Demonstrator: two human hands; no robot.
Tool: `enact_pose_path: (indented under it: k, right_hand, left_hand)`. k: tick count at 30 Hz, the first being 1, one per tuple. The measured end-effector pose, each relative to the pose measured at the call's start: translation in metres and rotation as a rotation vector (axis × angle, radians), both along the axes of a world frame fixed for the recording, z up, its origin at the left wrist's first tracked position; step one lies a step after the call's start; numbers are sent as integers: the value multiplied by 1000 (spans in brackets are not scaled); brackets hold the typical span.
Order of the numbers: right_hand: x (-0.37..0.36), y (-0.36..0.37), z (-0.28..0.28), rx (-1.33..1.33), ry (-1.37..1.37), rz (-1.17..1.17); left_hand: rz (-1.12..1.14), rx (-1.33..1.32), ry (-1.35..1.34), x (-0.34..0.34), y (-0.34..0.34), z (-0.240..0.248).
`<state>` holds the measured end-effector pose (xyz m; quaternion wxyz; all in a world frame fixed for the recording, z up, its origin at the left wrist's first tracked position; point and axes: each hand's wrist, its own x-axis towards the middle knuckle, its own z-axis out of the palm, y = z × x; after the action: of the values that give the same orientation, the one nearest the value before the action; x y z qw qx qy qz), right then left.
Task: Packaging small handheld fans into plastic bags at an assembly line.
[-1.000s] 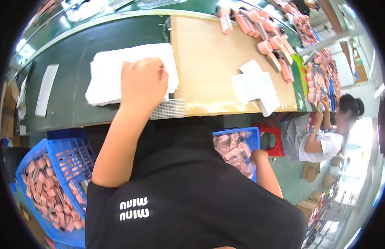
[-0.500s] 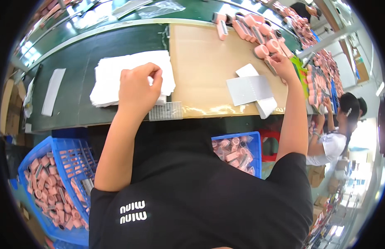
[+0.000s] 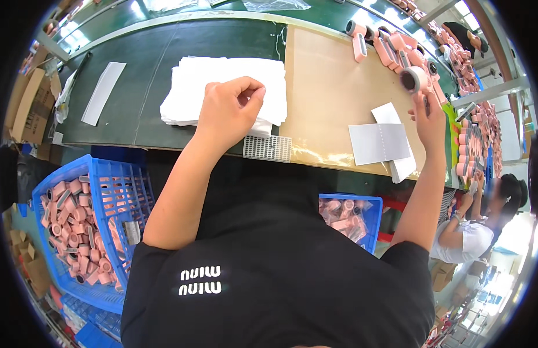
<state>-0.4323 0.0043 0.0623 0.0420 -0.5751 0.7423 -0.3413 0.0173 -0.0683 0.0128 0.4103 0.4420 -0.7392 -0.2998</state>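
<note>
My right hand grips a pink handheld device by its lower part. It has a round head with a dark face and is lifted over the right side of the table. More pink devices lie heaped just behind it. My left hand rests over a stack of thin white sheets or bags, thumb and forefinger brought together. Whether anything is between those fingers cannot be made out. A white perforated grid piece lies at the table edge by the stack.
Crossed grey and white sheets lie on the brown board. A white strip is on the green tabletop at left. Blue baskets of pink devices stand below, at left and right. A co-worker sits at right.
The right hand has taken a pink device from the heap and drawn it up toward me. The left hand stays at the white stack. The whole view has shifted.
</note>
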Motion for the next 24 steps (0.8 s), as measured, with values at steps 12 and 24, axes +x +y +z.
enact_pose_path:
  k: [12, 24]
  right_hand:
    - [207, -27, -31, 341, -881, 512]
    - [248, -28, -8, 462, -460, 361]
  left_hand:
    - [22, 65, 171, -3, 2, -5]
    - [-115, -688, -167, -19, 31, 10]
